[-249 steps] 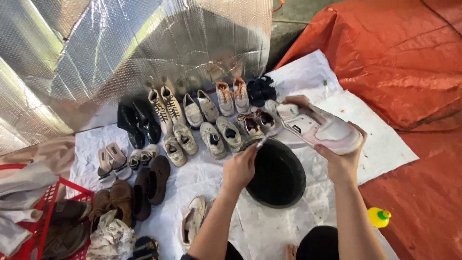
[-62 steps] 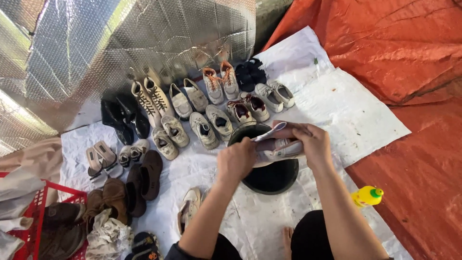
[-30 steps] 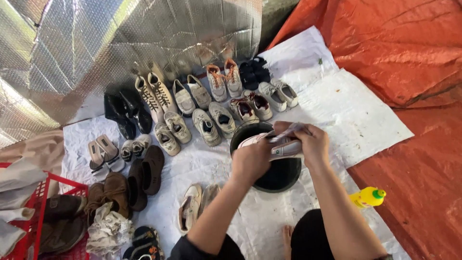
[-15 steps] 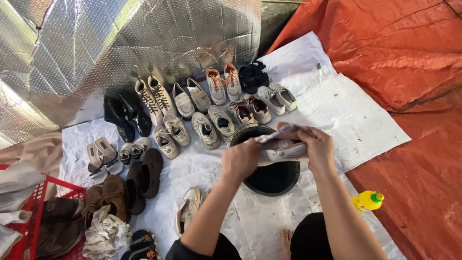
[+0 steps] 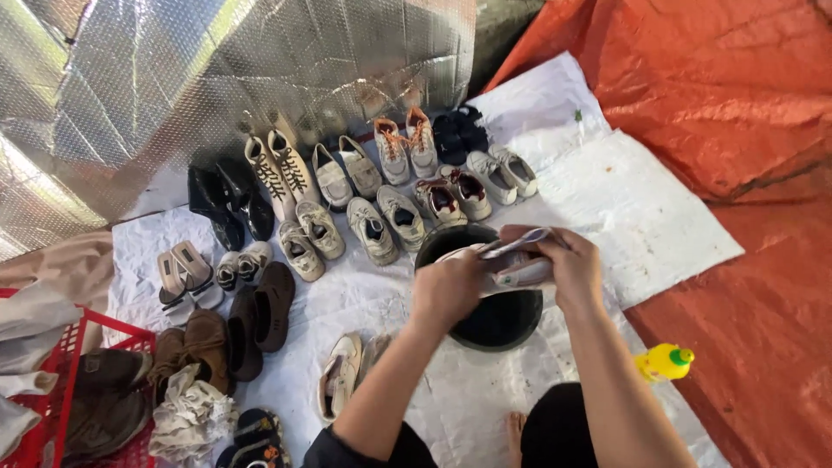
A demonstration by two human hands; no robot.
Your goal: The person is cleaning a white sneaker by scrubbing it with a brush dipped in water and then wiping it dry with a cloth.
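Observation:
Both my hands hold one white and pink sneaker (image 5: 518, 263) over a round black basin (image 5: 501, 314) on the white sheet. My left hand (image 5: 448, 290) grips its near end, fingers closed around it. My right hand (image 5: 568, 267) clasps the far end from above. The shoe lies on its side between them, mostly hidden by my fingers. Whether my left hand also holds a brush or cloth is unclear.
Rows of paired shoes (image 5: 374, 227) line the white sheet (image 5: 633, 208) against a silver foil wall (image 5: 217, 78). A single pale sneaker (image 5: 340, 374) lies near my left arm. A red crate (image 5: 65, 381) with clothes stands at left. A yellow bottle (image 5: 663, 361) lies on orange tarp (image 5: 745, 113) at right.
Seconds ago my right hand held the sneaker up alone at right; both hands then brought it over the basin. In the last second the hands shifted only slightly on it.

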